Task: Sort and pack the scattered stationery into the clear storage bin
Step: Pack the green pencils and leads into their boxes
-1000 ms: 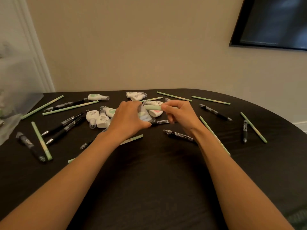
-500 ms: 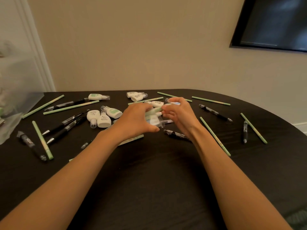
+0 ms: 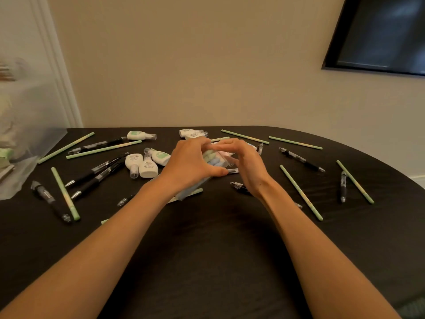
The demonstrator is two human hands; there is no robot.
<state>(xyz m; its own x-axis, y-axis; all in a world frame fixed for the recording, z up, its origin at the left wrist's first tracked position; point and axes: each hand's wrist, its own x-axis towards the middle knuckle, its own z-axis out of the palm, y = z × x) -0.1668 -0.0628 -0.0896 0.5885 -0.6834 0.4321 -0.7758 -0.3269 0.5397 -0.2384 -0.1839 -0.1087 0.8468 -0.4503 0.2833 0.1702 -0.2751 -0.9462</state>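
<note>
A clear pack of pastel highlighters [image 3: 215, 157] sits at the middle of the dark table [image 3: 218, 249], tilted up from the tabletop. My left hand [image 3: 190, 164] grips its left side, thumb underneath. My right hand [image 3: 248, 166] curls over the pack's far top end, fingertips meeting those of the left hand. Much of the pack is hidden by both hands. The clear storage bin [image 3: 30, 134] stands at the table's far left edge, blurred, with some items inside.
Green pencils [image 3: 301, 192] lie scattered left and right, black pens [image 3: 301, 159] among them. White correction-tape dispensers [image 3: 147, 165] cluster left of my hands, with more at the back [image 3: 192, 132]. A dark screen [image 3: 379, 33] hangs on the wall.
My right hand brought a green highlighter to the pack and now covers the pack's top. My left hand has tipped the pack up and shifted slightly right.
</note>
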